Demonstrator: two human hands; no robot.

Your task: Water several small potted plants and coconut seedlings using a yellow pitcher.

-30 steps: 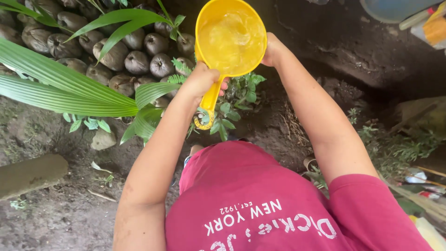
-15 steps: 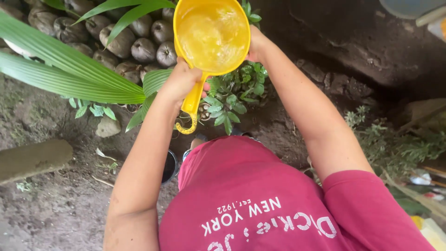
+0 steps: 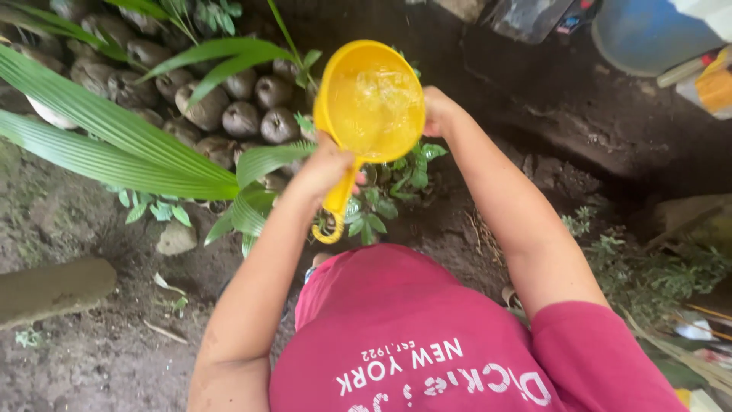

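Broad green palm fronds (image 3: 114,145) sweep in from the left over a heap of brown coconut husks (image 3: 221,103) on the dark soil, and a small leafy plant (image 3: 381,202) stands just under the hands. Above that plant a yellow dipper (image 3: 374,99) holding water is raised, its handle running down into the left hand (image 3: 324,168), which is wrapped tight around it. The right hand (image 3: 436,111) presses against the bowl's far rim, fingers hidden behind it.
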